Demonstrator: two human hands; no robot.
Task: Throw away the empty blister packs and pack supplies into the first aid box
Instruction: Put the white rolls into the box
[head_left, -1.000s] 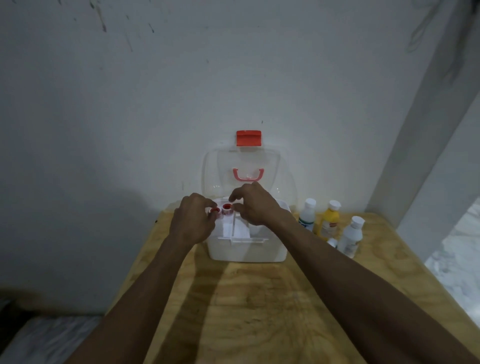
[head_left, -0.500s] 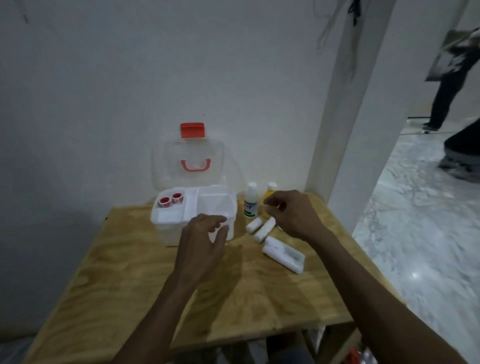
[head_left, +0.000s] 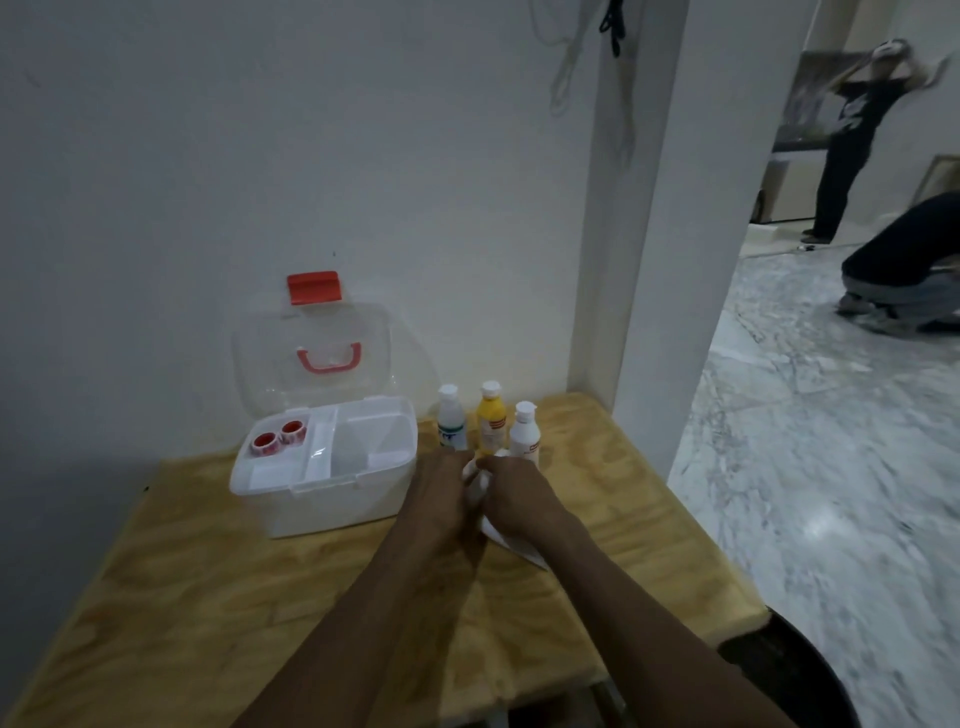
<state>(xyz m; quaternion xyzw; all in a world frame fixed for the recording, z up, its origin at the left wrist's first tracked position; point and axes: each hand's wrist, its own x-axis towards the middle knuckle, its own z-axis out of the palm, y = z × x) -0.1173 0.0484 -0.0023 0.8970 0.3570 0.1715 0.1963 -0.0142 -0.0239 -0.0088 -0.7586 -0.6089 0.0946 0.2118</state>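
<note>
The white first aid box (head_left: 332, 506) stands at the table's back left with its clear lid (head_left: 311, 358) raised against the wall. Two red tape rolls (head_left: 278, 435) lie in the left compartment of its tray. Just right of the box, my left hand (head_left: 441, 493) and my right hand (head_left: 519, 501) meet over white bandage rolls (head_left: 475, 480), fingers curled down on them. A flat white pack (head_left: 511, 545) pokes out under my right wrist. The hands hide most of the rolls.
Three bottles stand behind my hands: a clear one (head_left: 451, 423), a yellow one (head_left: 491, 418) and a white one (head_left: 524, 434). The wooden table (head_left: 208, 597) ends at a white pillar (head_left: 675, 260). A dark round bin (head_left: 789, 675) sits at lower right. Two people are beyond, on the marble floor.
My hands left the tape rolls in the box tray and moved right. Both have now come together on the white rolls beside the box. The view has swung right.
</note>
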